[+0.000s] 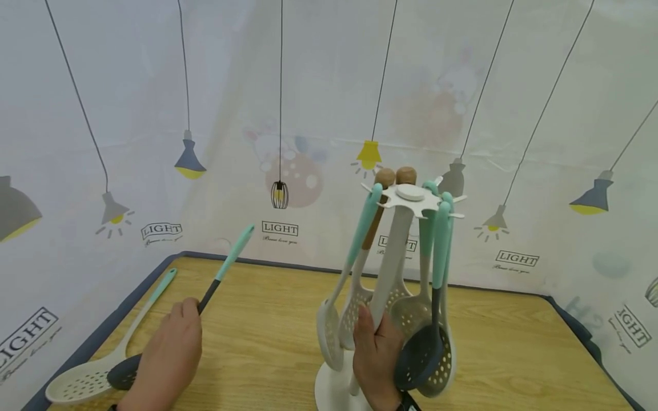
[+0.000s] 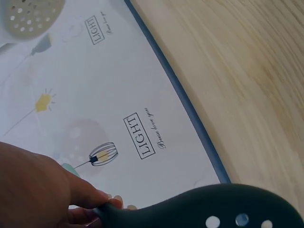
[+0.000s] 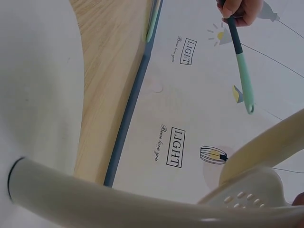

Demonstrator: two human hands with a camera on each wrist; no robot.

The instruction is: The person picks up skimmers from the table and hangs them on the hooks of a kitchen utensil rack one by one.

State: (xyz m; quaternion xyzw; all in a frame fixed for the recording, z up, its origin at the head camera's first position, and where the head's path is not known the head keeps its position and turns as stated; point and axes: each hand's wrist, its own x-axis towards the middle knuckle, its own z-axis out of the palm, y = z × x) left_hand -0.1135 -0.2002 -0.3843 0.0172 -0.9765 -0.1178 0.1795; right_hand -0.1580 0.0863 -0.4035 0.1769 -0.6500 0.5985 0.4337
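Observation:
My left hand (image 1: 172,348) pinches a dark slotted spoon (image 2: 223,206) by its shaft near the head. Its mint-green handle (image 1: 236,251) points up and away. Below that hand, a cream slotted spoon (image 1: 82,379) with a mint handle lies at the table's left edge. My right hand (image 1: 377,357) grips the white post (image 1: 393,257) of a utensil stand, above its round base (image 3: 38,85). Several utensils hang from the stand's top ring (image 1: 411,197), among them a dark ladle (image 1: 418,354) and a cream ladle (image 1: 330,337).
A wood-grain table (image 1: 257,342) with a dark blue edge lies under everything. White sheeting (image 1: 329,68) printed with lamps rises behind and on both sides. Wooden-handled utensils (image 1: 384,177) hang at the back of the stand.

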